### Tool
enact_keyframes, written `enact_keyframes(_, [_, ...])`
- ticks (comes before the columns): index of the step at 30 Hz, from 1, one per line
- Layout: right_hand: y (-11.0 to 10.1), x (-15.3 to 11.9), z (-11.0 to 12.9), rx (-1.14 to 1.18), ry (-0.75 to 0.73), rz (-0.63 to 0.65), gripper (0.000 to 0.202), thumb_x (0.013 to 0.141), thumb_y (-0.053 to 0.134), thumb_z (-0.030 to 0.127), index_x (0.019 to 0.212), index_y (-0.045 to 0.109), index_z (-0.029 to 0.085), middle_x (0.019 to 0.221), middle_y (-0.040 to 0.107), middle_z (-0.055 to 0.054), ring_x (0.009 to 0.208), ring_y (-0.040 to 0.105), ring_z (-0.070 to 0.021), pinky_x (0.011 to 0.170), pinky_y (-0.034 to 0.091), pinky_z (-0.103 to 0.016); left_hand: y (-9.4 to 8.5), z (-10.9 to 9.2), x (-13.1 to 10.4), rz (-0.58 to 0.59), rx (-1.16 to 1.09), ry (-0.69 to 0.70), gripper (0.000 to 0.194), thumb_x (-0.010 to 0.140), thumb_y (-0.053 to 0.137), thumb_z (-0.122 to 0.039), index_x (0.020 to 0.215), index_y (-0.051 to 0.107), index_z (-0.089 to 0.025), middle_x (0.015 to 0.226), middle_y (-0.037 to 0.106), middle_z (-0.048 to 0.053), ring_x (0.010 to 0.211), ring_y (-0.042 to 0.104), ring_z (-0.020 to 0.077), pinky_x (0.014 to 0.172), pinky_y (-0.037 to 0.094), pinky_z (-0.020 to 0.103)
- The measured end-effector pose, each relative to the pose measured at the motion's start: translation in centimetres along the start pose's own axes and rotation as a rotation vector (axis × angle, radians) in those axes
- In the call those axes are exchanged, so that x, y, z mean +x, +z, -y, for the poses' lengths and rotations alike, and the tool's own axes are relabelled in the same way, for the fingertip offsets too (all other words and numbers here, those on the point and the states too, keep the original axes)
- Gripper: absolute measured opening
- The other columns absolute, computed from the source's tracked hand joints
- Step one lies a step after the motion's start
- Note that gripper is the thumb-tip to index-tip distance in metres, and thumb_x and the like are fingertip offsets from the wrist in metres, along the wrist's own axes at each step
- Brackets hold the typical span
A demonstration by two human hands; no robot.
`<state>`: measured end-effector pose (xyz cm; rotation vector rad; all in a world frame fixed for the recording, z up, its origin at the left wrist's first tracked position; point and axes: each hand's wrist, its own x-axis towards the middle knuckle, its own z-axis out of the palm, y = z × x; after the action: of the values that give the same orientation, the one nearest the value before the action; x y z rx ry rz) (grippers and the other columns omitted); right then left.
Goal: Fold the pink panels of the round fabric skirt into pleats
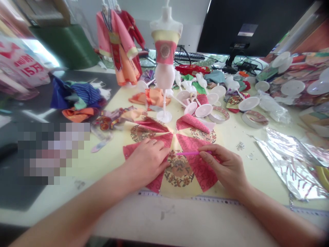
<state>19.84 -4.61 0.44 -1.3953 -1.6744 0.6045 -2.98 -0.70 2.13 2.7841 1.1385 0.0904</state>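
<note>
A round, flower-like piece of pink and cream fabric panels [180, 169], printed with brown floral motifs, lies spread on the table. My left hand [146, 159], with a ring on one finger, rests on its left side, fingers stretched out over the cloth and holding nothing. From the right, my right hand [227, 168] pinches a thin magenta stick [187, 153] between thumb and fingers. The stick points left, over the middle panel; whether its tip touches the cloth I cannot tell. Just behind stands a small white mannequin [166, 73] in a pink and cream strapless top.
A ruler [218, 200] runs under the fabric's near edge. Tape rolls [218, 115] and white mannequin stands [204, 110] lie behind. Small dressed figures [117, 44] stand back left, near a monitor [231, 27]. A silvery sheet [288, 164] lies right, scraps [82, 97] left.
</note>
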Motion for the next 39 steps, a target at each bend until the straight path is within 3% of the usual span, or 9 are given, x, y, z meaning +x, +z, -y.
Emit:
enact_keyframes(24, [-0.21, 0.04, -0.03, -0.001, 0.015, 0.013, 0.013, 0.085, 0.058, 0.030, 0.082, 0.065, 0.020, 0.067, 0.063, 0.000, 0.060, 0.059, -0.0141, 0.056, 0.048, -0.023, -0.07, 0.03, -0.07, 0.014, 0.013, 0.004, 0.029, 0.092, 0.045, -0.031, 0.113, 0.055, -0.015, 0.095, 0.059, 0.008, 0.092, 0.055, 0.0238, 0.084, 0.040, 0.042])
enact_keyframes(35, [-0.23, 0.01, -0.01, 0.012, 0.006, 0.016, 0.010, 0.085, 0.058, 0.027, 0.083, 0.065, 0.020, 0.069, 0.063, 0.001, 0.062, 0.059, -0.0131, 0.056, 0.047, -0.022, 0.01, -0.29, -0.03, -0.045, -0.035, 0.109, 0.022, 0.092, 0.044, -0.027, 0.103, 0.059, -0.015, 0.088, 0.060, 0.006, 0.086, 0.054, 0.0209, 0.085, 0.039, 0.040])
enact_keyframes(39, [-0.21, 0.09, 0.03, 0.010, 0.004, 0.016, 0.011, 0.085, 0.058, 0.028, 0.082, 0.065, 0.020, 0.068, 0.063, 0.000, 0.061, 0.059, -0.0135, 0.056, 0.048, -0.022, 0.35, -0.16, 0.04, -0.092, -0.063, 0.086, 0.021, 0.092, 0.045, -0.024, 0.105, 0.058, -0.014, 0.089, 0.060, 0.006, 0.091, 0.054, 0.0220, 0.086, 0.039, 0.040])
